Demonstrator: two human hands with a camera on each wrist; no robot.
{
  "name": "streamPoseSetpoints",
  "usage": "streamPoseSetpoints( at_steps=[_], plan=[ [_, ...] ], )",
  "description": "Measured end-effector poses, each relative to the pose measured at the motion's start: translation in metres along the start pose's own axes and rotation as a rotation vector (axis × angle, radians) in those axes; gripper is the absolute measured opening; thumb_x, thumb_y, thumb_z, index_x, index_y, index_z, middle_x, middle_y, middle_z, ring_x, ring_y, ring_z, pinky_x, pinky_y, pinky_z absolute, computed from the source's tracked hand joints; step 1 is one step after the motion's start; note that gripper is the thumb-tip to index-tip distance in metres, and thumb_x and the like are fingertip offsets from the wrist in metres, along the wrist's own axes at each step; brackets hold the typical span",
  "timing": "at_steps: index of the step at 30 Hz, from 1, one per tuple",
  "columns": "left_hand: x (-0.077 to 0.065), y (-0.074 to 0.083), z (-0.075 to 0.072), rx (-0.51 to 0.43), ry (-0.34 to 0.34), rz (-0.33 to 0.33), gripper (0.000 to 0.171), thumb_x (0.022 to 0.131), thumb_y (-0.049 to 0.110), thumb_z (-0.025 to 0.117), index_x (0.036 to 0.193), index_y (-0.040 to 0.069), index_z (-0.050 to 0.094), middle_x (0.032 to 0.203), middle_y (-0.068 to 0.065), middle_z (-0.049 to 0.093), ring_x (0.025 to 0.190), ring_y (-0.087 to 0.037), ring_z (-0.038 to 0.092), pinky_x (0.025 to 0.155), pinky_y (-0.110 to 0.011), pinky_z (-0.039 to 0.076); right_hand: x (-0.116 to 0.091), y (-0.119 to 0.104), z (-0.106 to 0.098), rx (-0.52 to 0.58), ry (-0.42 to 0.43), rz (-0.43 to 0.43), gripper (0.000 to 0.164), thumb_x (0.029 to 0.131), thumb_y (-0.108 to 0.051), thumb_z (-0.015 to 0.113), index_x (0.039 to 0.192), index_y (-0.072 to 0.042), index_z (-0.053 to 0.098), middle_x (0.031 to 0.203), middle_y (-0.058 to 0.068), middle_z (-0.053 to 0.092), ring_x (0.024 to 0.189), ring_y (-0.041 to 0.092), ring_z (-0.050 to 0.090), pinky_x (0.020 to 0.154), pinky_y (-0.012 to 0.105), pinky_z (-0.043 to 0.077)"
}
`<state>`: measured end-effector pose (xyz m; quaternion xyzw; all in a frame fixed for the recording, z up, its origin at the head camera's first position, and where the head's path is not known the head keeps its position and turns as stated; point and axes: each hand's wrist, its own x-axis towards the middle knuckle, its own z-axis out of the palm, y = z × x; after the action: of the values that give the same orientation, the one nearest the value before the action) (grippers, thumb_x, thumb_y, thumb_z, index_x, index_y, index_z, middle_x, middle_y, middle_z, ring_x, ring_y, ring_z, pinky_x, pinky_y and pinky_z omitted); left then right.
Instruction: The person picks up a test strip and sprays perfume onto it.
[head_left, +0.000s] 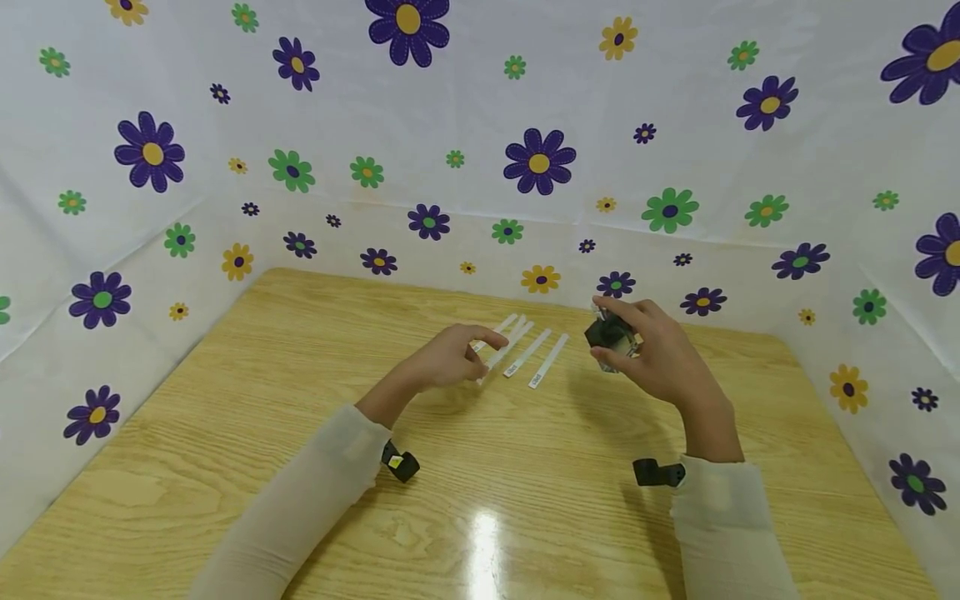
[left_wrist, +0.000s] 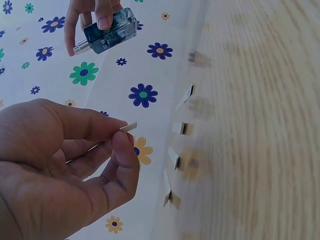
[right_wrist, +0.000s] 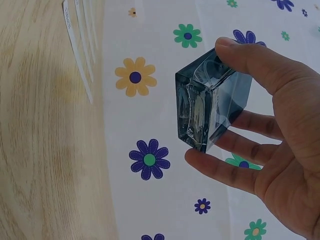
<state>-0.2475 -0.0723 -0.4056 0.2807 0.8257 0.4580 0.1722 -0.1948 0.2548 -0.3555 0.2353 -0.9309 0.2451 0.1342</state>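
My left hand (head_left: pixel 450 358) pinches a narrow white paper strip (left_wrist: pixel 129 127) between thumb and index finger; its end shows in the left wrist view. Raised to the right of the strips, my right hand (head_left: pixel 660 354) grips a dark blue-grey glass perfume bottle (right_wrist: pixel 210 100). The bottle is tilted, and its silver spray nozzle (left_wrist: pixel 81 47) lies beside one fingertip in the left wrist view. Several more paper strips (head_left: pixel 548 361) with small printed labels lie side by side on the table, between the two hands.
The wooden table (head_left: pixel 465 467) meets a white flower-printed cloth (head_left: pixel 465 100) at the back and sides. A black wrist camera (head_left: pixel 401 462) sits at the left cuff, and another wrist camera (head_left: pixel 656 472) at the right cuff.
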Motion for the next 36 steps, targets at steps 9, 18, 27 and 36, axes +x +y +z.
streamPoseSetpoints(
  at_steps=[9,18,27,36],
  plan=[
    [-0.001,-0.001,0.003,0.003,-0.009,0.016,0.046,0.096,-0.002,0.063,0.141,0.006,0.061,0.145,-0.008,0.057,0.065,-0.013,0.050,0.056,-0.026,0.042,0.003,0.001,0.002,-0.011,0.032,-0.053,0.072,0.088,-0.019,0.083,0.152,-0.015,0.050,0.119,0.020,0.059,0.089,0.030,0.059,0.064,0.040,0.051],
    [-0.008,0.013,0.002,0.000,0.012,0.019,0.045,0.097,0.000,0.064,0.140,0.014,0.064,0.146,-0.007,0.057,0.071,-0.018,0.057,0.054,-0.027,0.041,0.003,-0.001,0.004,0.001,0.002,-0.044,0.070,0.091,-0.022,0.081,0.153,-0.016,0.049,0.122,0.021,0.059,0.078,0.026,0.059,0.061,0.037,0.050],
    [-0.011,0.025,0.002,0.022,0.014,0.040,0.045,0.098,0.003,0.065,0.142,0.012,0.063,0.148,-0.005,0.055,0.104,-0.022,0.067,0.061,-0.029,0.047,0.005,-0.002,0.009,-0.008,-0.031,-0.034,0.070,0.092,-0.025,0.080,0.154,-0.018,0.048,0.127,0.022,0.057,0.085,0.031,0.063,0.067,0.043,0.054],
    [-0.010,0.031,0.004,0.016,0.006,0.049,0.045,0.098,0.002,0.065,0.141,0.012,0.063,0.151,-0.006,0.052,0.103,-0.020,0.068,0.061,-0.029,0.048,0.012,-0.005,0.020,-0.026,-0.070,-0.050,0.068,0.093,-0.030,0.078,0.153,-0.019,0.049,0.126,0.020,0.058,0.083,0.029,0.063,0.070,0.044,0.055]
  ],
)
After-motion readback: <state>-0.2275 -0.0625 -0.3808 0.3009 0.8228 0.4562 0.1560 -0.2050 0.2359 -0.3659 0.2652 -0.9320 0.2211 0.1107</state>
